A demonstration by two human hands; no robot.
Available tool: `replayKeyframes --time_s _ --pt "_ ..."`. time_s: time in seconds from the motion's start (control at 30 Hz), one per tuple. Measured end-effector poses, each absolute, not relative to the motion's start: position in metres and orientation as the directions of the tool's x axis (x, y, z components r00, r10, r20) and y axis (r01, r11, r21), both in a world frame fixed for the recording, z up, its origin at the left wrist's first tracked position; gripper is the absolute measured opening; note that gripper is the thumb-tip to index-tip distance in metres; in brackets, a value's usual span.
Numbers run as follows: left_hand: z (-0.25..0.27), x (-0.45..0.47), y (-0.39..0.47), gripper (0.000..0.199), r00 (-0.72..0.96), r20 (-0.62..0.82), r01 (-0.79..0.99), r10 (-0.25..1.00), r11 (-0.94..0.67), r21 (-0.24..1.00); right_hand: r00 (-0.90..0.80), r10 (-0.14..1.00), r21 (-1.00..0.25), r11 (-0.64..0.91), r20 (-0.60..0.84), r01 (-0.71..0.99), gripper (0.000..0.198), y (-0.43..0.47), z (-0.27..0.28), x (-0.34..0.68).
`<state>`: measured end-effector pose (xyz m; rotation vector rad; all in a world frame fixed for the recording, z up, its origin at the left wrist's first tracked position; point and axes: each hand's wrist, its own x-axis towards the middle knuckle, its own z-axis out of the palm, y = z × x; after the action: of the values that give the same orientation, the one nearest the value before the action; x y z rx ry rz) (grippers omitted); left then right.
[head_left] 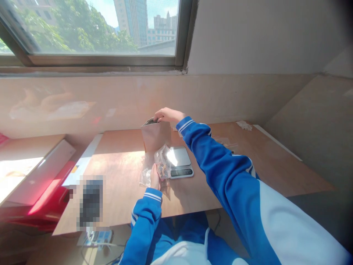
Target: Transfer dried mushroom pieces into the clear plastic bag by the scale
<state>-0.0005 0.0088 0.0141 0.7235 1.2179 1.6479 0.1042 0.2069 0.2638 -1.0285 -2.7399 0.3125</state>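
My left hand [154, 177] is closed on a clear plastic bag [163, 162] with some small brownish contents in its lower part. My right hand [167, 114] reaches over the top of a tall brown paper bag [156, 135], its fingertips dipping inside the opening. Whatever those fingertips touch is hidden by the rim. Just right of the plastic bag sits a kitchen scale [180, 161] with a shiny square plate and a dark display. More clear plastic [145, 178] lies on the table beside my left hand.
The wooden table [124, 198] stands against a tiled wall below a window [104, 33]. A blurred dark object [91, 202] lies at its left front, above a power strip [96, 237] with cables. Crumpled white tissue [244, 126] lies at the back right. A red chair [49, 202] is at left.
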Motion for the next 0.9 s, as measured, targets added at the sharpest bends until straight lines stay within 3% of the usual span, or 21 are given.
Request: replayKeyframes --time_s 0.07,0.2,0.37,0.53,0.6,0.67,0.77,0.83,0.9 --pt "0.017 -0.002 0.007 0.050 -0.232 -0.218 -0.460 0.948 0.090 0.883 -0.726 0.681 -0.338 0.708 0.095 0.620 0.016 0.207 0.267 0.099" --pt "0.023 -0.002 0.004 0.048 -0.094 -0.347 -0.601 0.933 0.224 0.767 -0.671 0.715 -0.386 0.685 0.195 0.618 0.018 0.201 0.251 0.089" --pt "0.028 0.001 0.003 0.043 -0.033 -0.371 -0.706 0.928 0.241 0.666 -0.536 0.758 -0.400 0.652 0.372 0.644 0.015 0.197 0.221 0.082" --pt "0.029 0.001 0.001 0.042 -0.029 -0.386 -0.744 0.922 0.238 0.625 -0.409 0.683 -0.380 0.699 0.605 0.606 0.005 0.177 0.223 0.088" --pt "0.029 0.001 0.000 0.042 -0.045 -0.378 -0.757 0.925 0.215 0.617 -0.303 0.680 -0.449 0.692 0.667 0.565 0.007 0.152 0.224 0.098" --pt "0.028 0.001 0.000 0.045 -0.057 -0.372 -0.767 0.927 0.198 0.611 -0.179 0.758 -0.604 0.618 0.627 0.503 0.014 0.118 0.215 0.111" --pt "0.026 0.001 -0.001 0.047 -0.054 -0.338 -0.771 0.940 0.176 0.612 -0.166 0.920 -0.809 0.391 0.355 0.440 0.017 0.067 0.182 0.130" --pt "0.025 0.002 -0.002 0.048 -0.045 -0.299 -0.766 0.953 0.159 0.623 -0.152 0.969 -0.871 0.244 0.197 0.426 0.017 0.041 0.152 0.138" --pt "0.025 0.002 -0.004 0.048 -0.026 -0.258 -0.744 0.966 0.154 0.651 -0.123 0.980 -0.895 0.193 0.156 0.401 0.014 0.026 0.127 0.141"
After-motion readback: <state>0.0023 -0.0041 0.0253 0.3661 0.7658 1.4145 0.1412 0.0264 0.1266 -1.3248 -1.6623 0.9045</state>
